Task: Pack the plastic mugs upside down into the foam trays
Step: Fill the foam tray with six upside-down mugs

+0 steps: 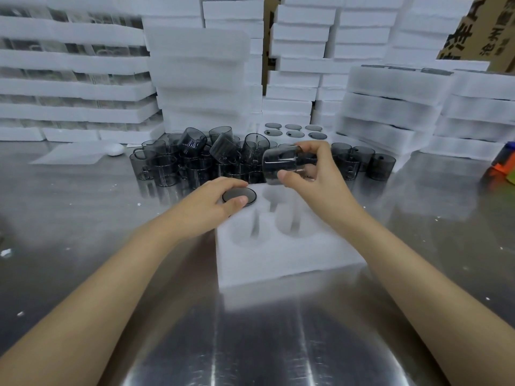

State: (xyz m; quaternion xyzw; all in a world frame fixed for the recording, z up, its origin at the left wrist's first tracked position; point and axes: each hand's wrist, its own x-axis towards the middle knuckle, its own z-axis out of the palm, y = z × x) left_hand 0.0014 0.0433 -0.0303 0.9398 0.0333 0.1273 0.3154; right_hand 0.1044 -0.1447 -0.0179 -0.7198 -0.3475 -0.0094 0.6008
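Both hands work over a white foam tray (pixel 278 254) with round pockets, at centre frame. Left hand (pixel 211 206): fingers curled, pressing on the flat base of a smoky grey translucent plastic mug (pixel 240 195) seated upside down in the tray's upper-left pocket. Right hand (pixel 312 174): closed on a second smoky grey mug (pixel 287 167), held on its side just above the tray's upper edge, thumb below, fingers over the top.

Surface: brushed stainless steel table (pixel 83 218), reflective, scattered with small white foam crumbs. Three tray pockets visible and unfilled: one upper middle, two in the lower row.

Behind the tray, a heap of loose grey mugs (pixel 195 160) runs across mid-frame, some upright, some tipped. Further back, a filled foam tray (pixel 295 132) shows rows of dark round mug bases. Stacks of white foam trays (pixel 200 79) wall off the whole upper frame; brown cardboard cartons (pixel 479 32) stand at upper right.

Open room: bare table left of the tray and along the lower frame; right of the tray also free up to the stacks.

Hard to make out: a small white rounded object (pixel 114 149) on a flat foam sheet at middle left; an orange and blue item (pixel 501 162), cut off by the right edge. Held mug's handle hidden by fingers.
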